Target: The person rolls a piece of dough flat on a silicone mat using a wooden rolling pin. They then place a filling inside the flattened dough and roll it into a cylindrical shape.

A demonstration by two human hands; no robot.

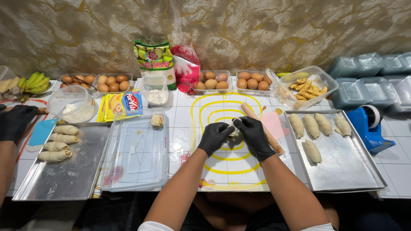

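Observation:
Both my hands wear black gloves and meet over a white mat with yellow rings (239, 169). My left hand (214, 136) and my right hand (253, 133) pinch a small pale piece of dough (234, 127) between them. A wooden rolling pin (269, 136) lies on the mat just right of my right hand. A metal tray (342, 171) to the right carries several shaped dough pieces (312, 126).
A clear lidded box (137, 158) and a second metal tray (68, 175) with rolled dough sit at the left. A co-worker's gloved hand (15, 122) is at the far left. Egg cartons (252, 81), bags, a banana tub (306, 87), a blue tape dispenser (369, 128) and stacked containers line the back and right.

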